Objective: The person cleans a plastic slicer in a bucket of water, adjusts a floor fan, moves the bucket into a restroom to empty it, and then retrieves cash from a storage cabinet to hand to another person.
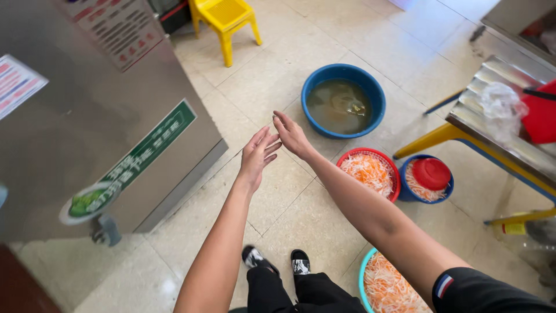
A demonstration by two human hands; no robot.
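Both arms stretched forward over the floor, hands empty. Left hand point(258, 153) open, fingers spread a little, palm turned inward; right hand point(291, 134) flat, fingers straight and together — grip wide on both, nothing held. Fingertips of the two hands just beside each other, perhaps touching; cannot tell for certain.

Nearest thing ahead of the hands: a blue basin point(376, 95) on the floor, holding murky greenish-brown water with something pale lying in it. Below it and to the right, a red basin point(395, 168) heaped with shredded white and orange vegetable. Just beside that, a smaller blue bucket point(447, 190) with more of the shreds and a red lid point(431, 173) resting on top. A third bowl, teal-rimmed point(364, 272), at the person's right side, also full of the shreds and partly hidden by the right arm.

Down low, two black shoes with white markings point(277, 259) and dark trousers.

Floor point(278, 75) — large pale tiles, glossy, light grout lines, looks damp in places. To the left a big stainless-steel machine point(87, 133) with stickers on its side and a small tap near its lower edge. Far right a metal tabletop point(492, 124) on yellow legs with blue rails, carrying a crumpled clear plastic bag point(501, 107) and something red. A yellow plastic stool point(226, 17) stands at the far end of the room.
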